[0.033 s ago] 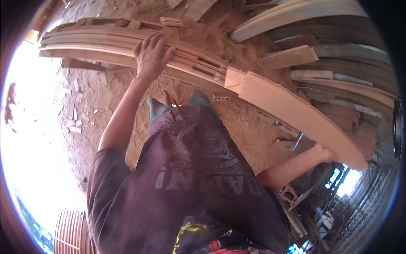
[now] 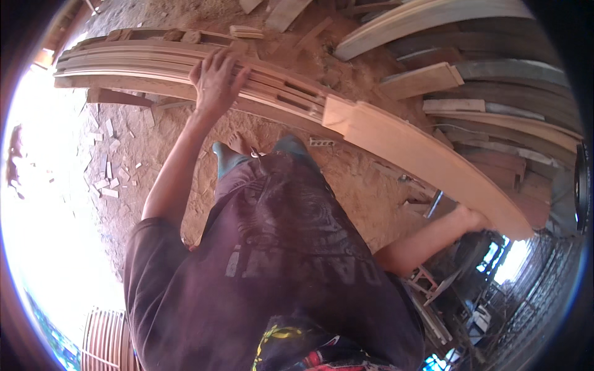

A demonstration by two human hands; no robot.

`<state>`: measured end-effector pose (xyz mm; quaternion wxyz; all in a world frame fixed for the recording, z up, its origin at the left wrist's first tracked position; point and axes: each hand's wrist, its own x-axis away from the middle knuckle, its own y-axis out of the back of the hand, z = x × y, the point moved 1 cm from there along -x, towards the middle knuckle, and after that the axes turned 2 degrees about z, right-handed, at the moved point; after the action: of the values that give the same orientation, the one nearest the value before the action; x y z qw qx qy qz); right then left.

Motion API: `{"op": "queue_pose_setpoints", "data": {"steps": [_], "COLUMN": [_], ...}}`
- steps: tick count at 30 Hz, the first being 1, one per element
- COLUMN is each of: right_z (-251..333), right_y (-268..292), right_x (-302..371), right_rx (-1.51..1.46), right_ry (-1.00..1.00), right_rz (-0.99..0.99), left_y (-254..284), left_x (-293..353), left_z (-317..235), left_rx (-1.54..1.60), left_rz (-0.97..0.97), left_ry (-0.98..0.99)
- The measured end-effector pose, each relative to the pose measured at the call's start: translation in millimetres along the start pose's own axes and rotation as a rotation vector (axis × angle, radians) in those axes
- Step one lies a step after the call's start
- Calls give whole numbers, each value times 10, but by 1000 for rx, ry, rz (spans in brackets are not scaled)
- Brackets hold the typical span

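Observation:
My left hand (image 2: 218, 79) lies across a long grooved wooden piece (image 2: 139, 59), its fingers curled over the wood and thumb apart. Two slots are cut in this piece near its right end. A wide, smooth wooden board (image 2: 414, 145) stretches from there to the lower right. Its stepped, tenon-like left end (image 2: 337, 114) meets or overlaps the grooved piece; whether it sits in a slot cannot be told. Near the board's far right end my right hand (image 2: 473, 219) grips its near edge, with the fingers mostly hidden beneath it.
Curved-looking planks (image 2: 433, 21) and stacked boards (image 2: 501, 130) stand at the right. Small wood offcuts (image 2: 108, 179) litter the dirt floor at left. A slatted wooden item (image 2: 105, 340) is at the lower left. My bare foot (image 2: 238, 142) shows below the grooved piece.
The board, the grooved piece and both hands sit slightly further left and up in the picture; the surroundings shift a little too. Both hands keep their places on the wood.

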<state>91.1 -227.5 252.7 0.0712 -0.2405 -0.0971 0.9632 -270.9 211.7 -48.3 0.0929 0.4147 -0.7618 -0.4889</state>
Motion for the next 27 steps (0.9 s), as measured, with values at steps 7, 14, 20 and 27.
{"op": "queue_pose_setpoints", "data": {"steps": [7,14,20,27], "right_z": [-745,-2082,-2595,-2794], "right_y": [-470,-711,-1378,-1501], "right_x": [409,70,155,641], "right_rx": [48,125,318,-398], "right_ry": [-475,-777,-962,-1179], "right_rz": [-171,143,472,559], "left_y": [175,489,531,680], "left_x": [420,748,1183,1616], "left_z": [-1181,-1323,-1479,-1706], "left_rx": [1318,1571,1709,1208], "left_rz": [426,205,-1,-167], "left_ry": [477,727,959,604]}}
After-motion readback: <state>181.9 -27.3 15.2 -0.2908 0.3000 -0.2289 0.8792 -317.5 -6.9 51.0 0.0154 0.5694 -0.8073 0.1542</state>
